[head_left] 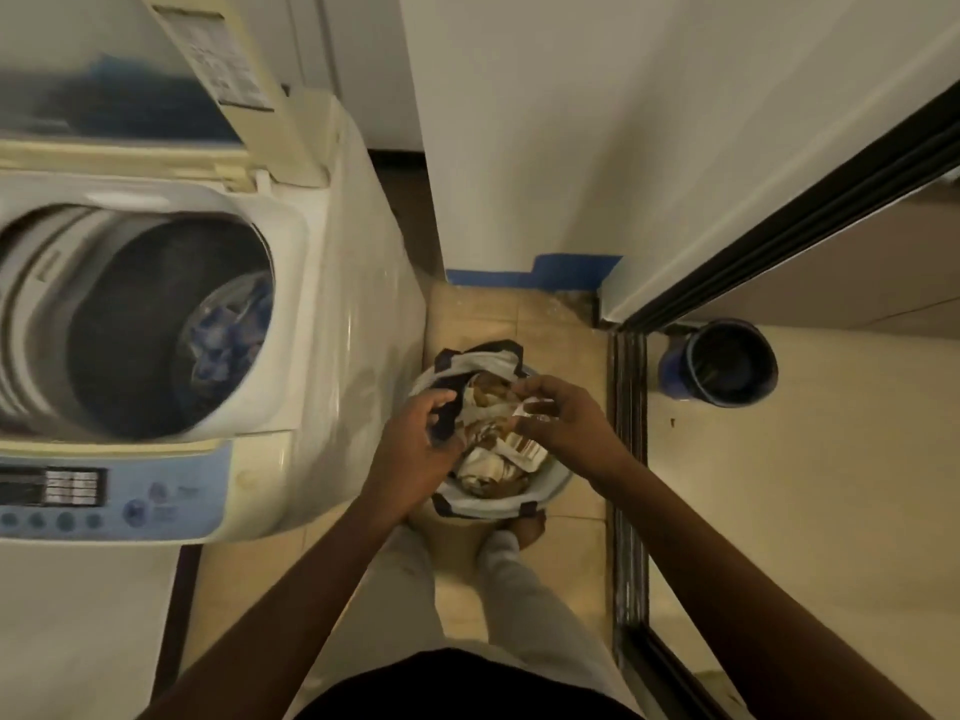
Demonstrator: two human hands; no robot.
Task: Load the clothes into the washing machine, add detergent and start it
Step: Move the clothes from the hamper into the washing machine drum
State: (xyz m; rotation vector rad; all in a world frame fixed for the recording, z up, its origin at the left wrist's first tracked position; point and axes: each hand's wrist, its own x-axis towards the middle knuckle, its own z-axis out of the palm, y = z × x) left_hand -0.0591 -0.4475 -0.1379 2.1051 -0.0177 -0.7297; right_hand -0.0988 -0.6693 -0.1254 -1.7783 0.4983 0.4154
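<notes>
Brown-and-white clothes [514, 449] are lying in the laundry bag [545, 493] just under the fingers [530, 392]. Left hand [415, 444] is gripping the bag's dark strap [449, 407], seemingly steadying it; right hand [566, 418] is pinching one garment, likely for lifting into the open washing machine [322, 304].

One head-worn wide-angle view, facing steeply down; washing machine [332, 304] left; floor [483, 319] below.

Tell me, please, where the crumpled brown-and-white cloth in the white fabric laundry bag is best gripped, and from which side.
Probably the raised top fold of the crumpled brown-and-white cloth, from above: it lies heaped, and the walls of the white fabric laundry bag close off its sides.
</notes>
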